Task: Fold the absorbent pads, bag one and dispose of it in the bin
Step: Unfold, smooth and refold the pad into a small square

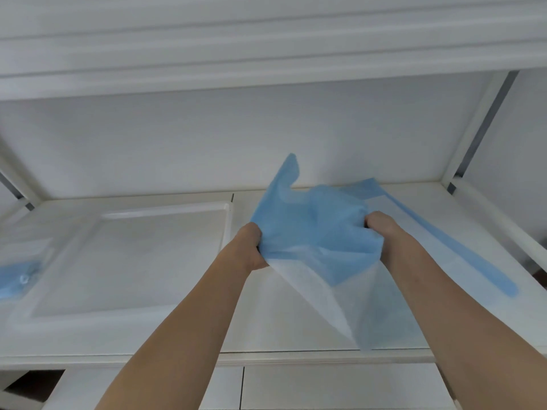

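Note:
A blue absorbent pad [313, 232] with a white underside is bunched up and lifted above the white counter [281, 321]. My left hand [251, 247] grips its left side and my right hand [381, 226] grips its right side. One blue corner sticks up toward the wall, and a white flap hangs down toward the counter's front. Under it, at the right, a second pad [461, 247] with a blue border strip lies flat on the counter.
A white tray [228, 220] sits on the counter's left half. A blurred blue item [17, 279] lies at the far left edge. A shelf [266, 54] overhangs above, with white frame posts [473, 128] at the right. Drawers run below the counter's front edge.

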Available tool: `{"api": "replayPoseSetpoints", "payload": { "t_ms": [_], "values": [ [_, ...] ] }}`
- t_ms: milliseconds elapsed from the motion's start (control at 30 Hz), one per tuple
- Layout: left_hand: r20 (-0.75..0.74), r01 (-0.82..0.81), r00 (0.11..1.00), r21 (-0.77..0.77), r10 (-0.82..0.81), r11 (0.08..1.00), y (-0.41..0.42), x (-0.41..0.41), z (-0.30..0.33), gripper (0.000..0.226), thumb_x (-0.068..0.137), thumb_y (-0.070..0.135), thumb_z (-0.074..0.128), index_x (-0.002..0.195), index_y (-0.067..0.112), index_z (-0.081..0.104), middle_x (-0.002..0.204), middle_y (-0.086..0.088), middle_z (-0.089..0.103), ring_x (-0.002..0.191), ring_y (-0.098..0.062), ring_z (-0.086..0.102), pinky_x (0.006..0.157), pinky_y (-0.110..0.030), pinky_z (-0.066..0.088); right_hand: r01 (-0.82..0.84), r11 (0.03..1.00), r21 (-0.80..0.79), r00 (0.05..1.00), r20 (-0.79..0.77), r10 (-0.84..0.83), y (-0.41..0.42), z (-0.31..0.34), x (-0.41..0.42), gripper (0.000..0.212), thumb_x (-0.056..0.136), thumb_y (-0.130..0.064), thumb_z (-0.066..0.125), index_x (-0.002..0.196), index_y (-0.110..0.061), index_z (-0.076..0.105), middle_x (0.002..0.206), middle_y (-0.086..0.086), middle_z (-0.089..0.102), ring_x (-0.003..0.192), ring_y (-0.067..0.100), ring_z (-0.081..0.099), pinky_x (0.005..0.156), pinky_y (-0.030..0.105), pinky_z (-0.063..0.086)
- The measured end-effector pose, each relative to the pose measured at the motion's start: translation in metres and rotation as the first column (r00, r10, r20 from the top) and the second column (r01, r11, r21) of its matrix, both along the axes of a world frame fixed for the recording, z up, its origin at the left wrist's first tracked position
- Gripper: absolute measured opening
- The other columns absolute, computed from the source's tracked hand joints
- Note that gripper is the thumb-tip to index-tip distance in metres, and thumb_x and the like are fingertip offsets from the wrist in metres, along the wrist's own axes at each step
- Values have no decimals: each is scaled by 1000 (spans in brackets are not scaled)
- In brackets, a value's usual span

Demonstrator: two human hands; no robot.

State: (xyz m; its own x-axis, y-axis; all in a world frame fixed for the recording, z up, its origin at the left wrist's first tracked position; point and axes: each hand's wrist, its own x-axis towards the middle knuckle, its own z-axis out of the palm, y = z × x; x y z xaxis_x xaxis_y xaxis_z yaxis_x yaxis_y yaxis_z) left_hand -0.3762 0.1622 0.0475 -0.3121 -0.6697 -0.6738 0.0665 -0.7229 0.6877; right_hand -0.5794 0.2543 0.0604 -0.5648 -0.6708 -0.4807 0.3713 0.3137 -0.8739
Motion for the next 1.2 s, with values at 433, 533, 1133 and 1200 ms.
{"api": "replayPoseSetpoints", "payload": {
  "t_ms": [433,533,1133,1200],
  "values": [
    [-295,-547,816,-120,496,828,-26,18,30,25,90,-1,43,111,5,55,87,-12,63,67,-23,64,59,-38,59,478,709,-518,839,507,-195,8,26,-25,9,94,-6,46,96,-5,55,71,12,64,57,20,67,56,29,57],
    [-386,-709,693,-211,608,673,-22,20,48,19,94,8,44,107,3,55,102,-18,67,81,-31,70,79,-42,58,560,541,-627,825,476,-304,13,35,-22,4,93,-9,54,95,-7,52,83,11,61,76,24,66,70,34,58],
    [-536,-590,733,-807,418,1,28,15,92,37,96,12,34,126,33,30,122,18,43,112,15,44,102,-9,30,187,443,-877,300,-379,-876,17,64,43,70,95,-53,40,134,5,45,137,10,44,133,23,41,115,31,28],
    [-550,-586,703,-807,450,-70,26,15,90,49,93,18,35,140,8,23,125,15,35,118,9,37,103,-6,24,178,415,-892,256,-365,-895,20,68,44,69,96,-49,40,132,9,45,134,7,41,130,14,39,113,23,27]
  ]
}}
